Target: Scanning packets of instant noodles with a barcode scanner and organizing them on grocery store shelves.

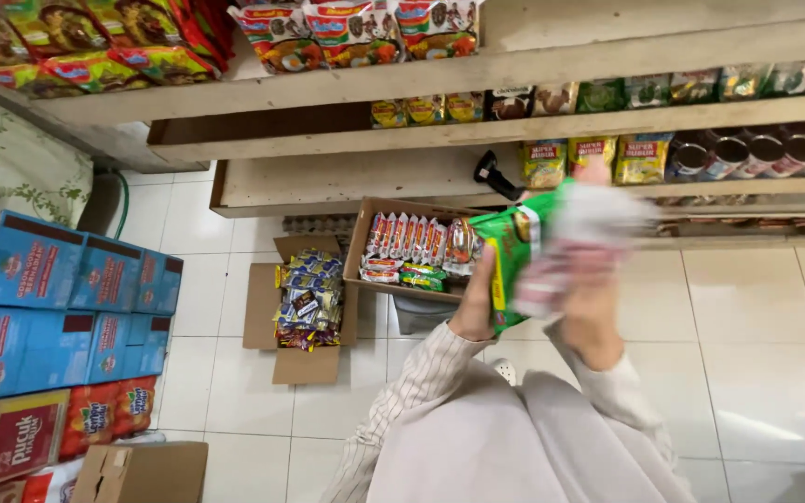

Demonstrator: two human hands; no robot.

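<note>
Holding a green packet (512,265) at the centre of the frame, the person is clamping the left hand (473,312) on its lower edge, while the right hand (593,298) is gripping its blurred right side. Just left of the packet, an open cardboard box (361,244) of sachets is sitting below the wooden shelves (328,182). Blue cartons (58,298) are stacked at the left edge.

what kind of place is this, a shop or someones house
Most likely a small grocery shop or its stockroom. Wooden shelves carry rows of snack packets, blue cartons are stacked on the tiled floor, and an open cardboard box of packets sits below the green packet held in both hands.
</note>
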